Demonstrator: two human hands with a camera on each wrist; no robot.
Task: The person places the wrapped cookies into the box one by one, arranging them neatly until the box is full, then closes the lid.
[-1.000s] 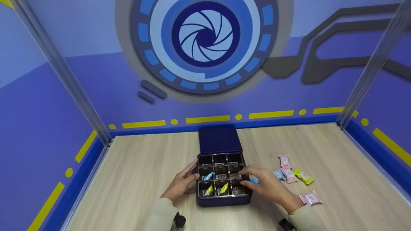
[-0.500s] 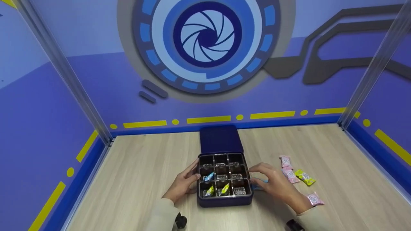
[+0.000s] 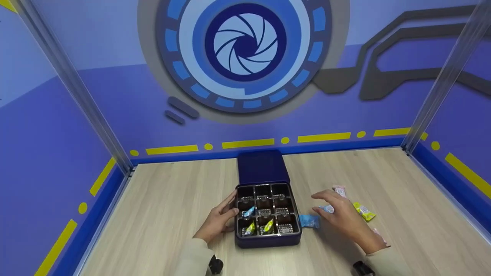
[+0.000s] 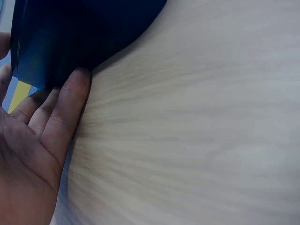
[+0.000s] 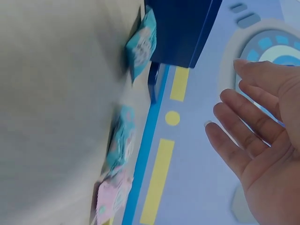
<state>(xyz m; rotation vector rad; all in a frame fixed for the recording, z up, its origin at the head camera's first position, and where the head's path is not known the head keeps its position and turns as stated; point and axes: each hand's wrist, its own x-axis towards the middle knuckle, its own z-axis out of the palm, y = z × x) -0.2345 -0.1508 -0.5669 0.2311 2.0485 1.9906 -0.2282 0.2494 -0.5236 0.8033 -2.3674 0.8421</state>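
Note:
A dark blue box [image 3: 267,241] with a nine-compartment tray stands on the table. My left hand [image 3: 215,223] rests along its left side, thumb at the rim, fingertips against the outer wall in the left wrist view. Inside, a blue wrapped candy [image 3: 249,211] lies in the middle-left compartment; yellow candies [image 3: 269,226] lie front left and front middle. Another blue candy [image 3: 310,221] lies against the box's right side. Over the table to its right, my right hand [image 3: 344,218] hovers, fingers apart and holding nothing. Beyond its fingertips lies one more blue candy [image 5: 121,138], partly hidden in the head view.
Right of the box lie pink candies [image 3: 340,191] and a yellow candy [image 3: 363,211], some partly covered by the right hand. Behind the box is its dark blue lid [image 3: 263,166]. Purple-blue panels [image 3: 215,134] with metal posts border the table [image 3: 172,191].
My right hand has let go of a blue candy beside the box's right wall and moved right toward the other candies. The left hand has stayed at the box.

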